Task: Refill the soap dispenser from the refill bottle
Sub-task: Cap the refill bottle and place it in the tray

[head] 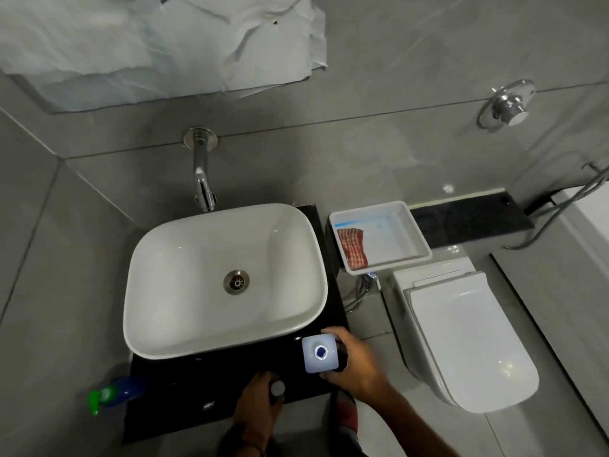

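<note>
A white square bottle [320, 353] stands upright on the black counter [184, 384], right of the basin's front corner. Its round neck is uncovered and blue liquid shows inside. My right hand [354, 364] wraps around its right side. At the counter's front edge my left hand [260, 404] is closed around a small dark item with a round grey top [277, 387]; I cannot tell whether it is a cap or a pump head. A blue bottle with a green nozzle [110, 394] lies low at the left, beyond the counter's edge.
A white basin [184, 258] fills most of the counter, under a chrome wall tap [203, 179]. A white tray [418, 239] with a red checked cloth [353, 245] sits on the ledge to the right. A closed toilet [461, 331] stands below it.
</note>
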Motion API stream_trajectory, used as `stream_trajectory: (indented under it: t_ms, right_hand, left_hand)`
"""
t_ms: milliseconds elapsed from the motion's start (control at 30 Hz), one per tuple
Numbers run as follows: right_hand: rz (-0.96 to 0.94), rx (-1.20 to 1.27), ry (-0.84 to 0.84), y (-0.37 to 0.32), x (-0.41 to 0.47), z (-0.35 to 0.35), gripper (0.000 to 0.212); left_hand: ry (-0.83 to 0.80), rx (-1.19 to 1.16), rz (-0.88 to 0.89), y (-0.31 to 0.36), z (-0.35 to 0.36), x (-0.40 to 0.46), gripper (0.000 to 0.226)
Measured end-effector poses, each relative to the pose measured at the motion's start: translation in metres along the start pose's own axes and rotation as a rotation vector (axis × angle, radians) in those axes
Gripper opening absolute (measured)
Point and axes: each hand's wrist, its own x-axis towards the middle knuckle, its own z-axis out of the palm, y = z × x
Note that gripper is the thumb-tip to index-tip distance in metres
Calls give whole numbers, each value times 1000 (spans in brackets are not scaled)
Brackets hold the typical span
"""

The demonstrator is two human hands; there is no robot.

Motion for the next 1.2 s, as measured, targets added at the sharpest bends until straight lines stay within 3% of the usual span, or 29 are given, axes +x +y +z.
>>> stream_trajectory:
  t_ms: [167,300,400,533,700,800,933,1067,1133,1200]
  right_hand:
    - [-53,16,69,-15,-9,-7,75]
    - [-134,18,192,-55,-14,-20,84]
    - [-206,46,251,-104,-6,-37,89]
    - [-356,63,340,-188,6,-65,82]
    - [-472,51,394,-275,15,-92,70]
    - [-537,75,398,-312,16,-103,63]
    - [-557,122,434,-337,18,-114,74]
    - [-579,134,447,-354,18,-122,76]
    - [-588,124,430,-363,16,-126,75]
    - [-590,118,407,-369,15,-130,76]
  left_hand:
    - [137,-187,145,22,-32,-10,33]
    - [395,-393,287,62,-103,-28,35]
    - [489,-487,430,110,-175,-40,36]
    - [510,-394,673,163,-262,-50,37]
    - [605,-216,828,198,-334,-48,35]
    - [618,-177,924,208,-370,-45,36]
    - [468,-273,914,210,-406,-40,35]
    - [590,-496,887,210,-417,-41,27]
    - [503,-545,911,211,-416,-42,21]
    - [415,-535,900,216,-415,-43,30]
